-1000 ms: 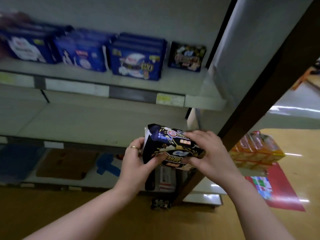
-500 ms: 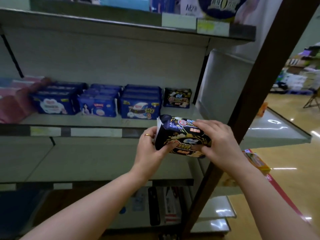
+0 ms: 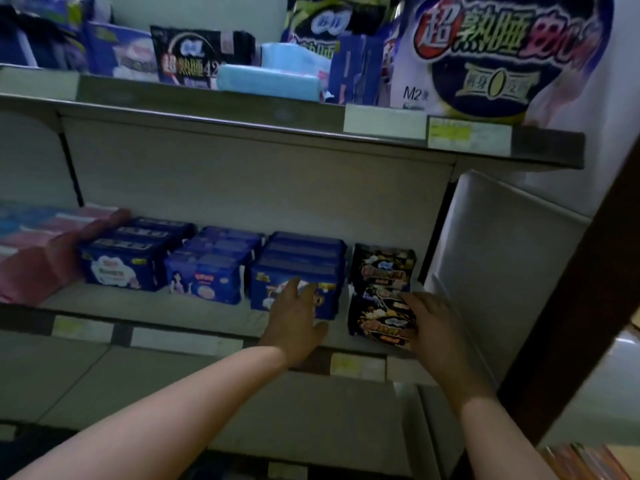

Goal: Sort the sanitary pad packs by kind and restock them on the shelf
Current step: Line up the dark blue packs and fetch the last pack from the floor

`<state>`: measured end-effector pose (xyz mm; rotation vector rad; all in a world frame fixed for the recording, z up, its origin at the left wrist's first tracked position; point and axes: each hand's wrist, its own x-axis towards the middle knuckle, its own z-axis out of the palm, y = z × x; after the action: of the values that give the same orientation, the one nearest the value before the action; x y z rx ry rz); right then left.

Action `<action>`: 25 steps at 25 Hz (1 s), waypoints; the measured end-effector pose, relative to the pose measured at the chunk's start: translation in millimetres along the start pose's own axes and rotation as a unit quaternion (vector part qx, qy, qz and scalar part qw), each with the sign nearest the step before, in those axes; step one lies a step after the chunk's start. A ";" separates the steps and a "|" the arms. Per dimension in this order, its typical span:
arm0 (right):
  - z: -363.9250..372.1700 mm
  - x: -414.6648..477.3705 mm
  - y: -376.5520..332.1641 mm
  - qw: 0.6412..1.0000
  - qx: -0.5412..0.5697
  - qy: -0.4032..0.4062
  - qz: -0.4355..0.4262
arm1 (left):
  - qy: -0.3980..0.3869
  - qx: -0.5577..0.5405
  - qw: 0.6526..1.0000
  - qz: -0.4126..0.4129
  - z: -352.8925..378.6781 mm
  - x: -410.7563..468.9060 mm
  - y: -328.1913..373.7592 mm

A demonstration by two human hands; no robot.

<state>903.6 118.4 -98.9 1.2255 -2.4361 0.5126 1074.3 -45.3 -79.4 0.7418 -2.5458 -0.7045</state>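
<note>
A black sanitary pad pack point(image 3: 379, 320) lies at the front right of the middle shelf point(image 3: 194, 313). My right hand point(image 3: 429, 323) holds its right side. Directly behind it stands another black pack point(image 3: 382, 266) of the same kind. My left hand point(image 3: 298, 317) is off the pack, fingers spread, in front of a stack of dark blue packs point(image 3: 301, 268). Two more rows of blue packs point(image 3: 207, 263) point(image 3: 128, 254) stand further left, and pink packs point(image 3: 41, 247) lie at the far left.
The top shelf point(image 3: 242, 112) carries mixed packs: a black one point(image 3: 188, 58), light blue ones point(image 3: 270, 77) and a large purple bag point(image 3: 495, 53). A white side panel point(image 3: 491, 258) and a dark upright post point(image 3: 581, 306) close off the right. A lower shelf point(image 3: 104, 382) is below.
Both hands carried the black pack up from waist height and set it on the middle shelf in front of the matching black pack. My left hand let go and moved left.
</note>
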 end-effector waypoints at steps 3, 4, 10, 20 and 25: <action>27.2 38.9 17.7 0.998 -0.042 -0.033 0.031 | -0.007 0.085 0.996 -0.003 5.6 41.2 -3.5; 36.1 49.3 23.4 0.998 -0.034 -0.025 0.036 | -0.011 0.105 0.994 -0.010 8.4 52.1 -5.3; 65.5 88.9 34.3 0.999 -0.009 0.034 0.018 | -0.040 0.196 0.980 -0.016 26.9 87.8 -7.5; 80.6 120.1 40.3 0.994 -0.092 -0.044 0.038 | -0.127 0.258 0.958 -0.005 38.0 113.7 -15.0; 79.7 123.2 31.6 0.981 -0.174 -0.059 0.064 | -0.192 0.256 0.947 0.007 33.6 119.7 -16.3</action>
<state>796.7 14.2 -114.7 0.9826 -2.5742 0.0377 970.4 -115.0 -88.2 0.8025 -3.1420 -0.1796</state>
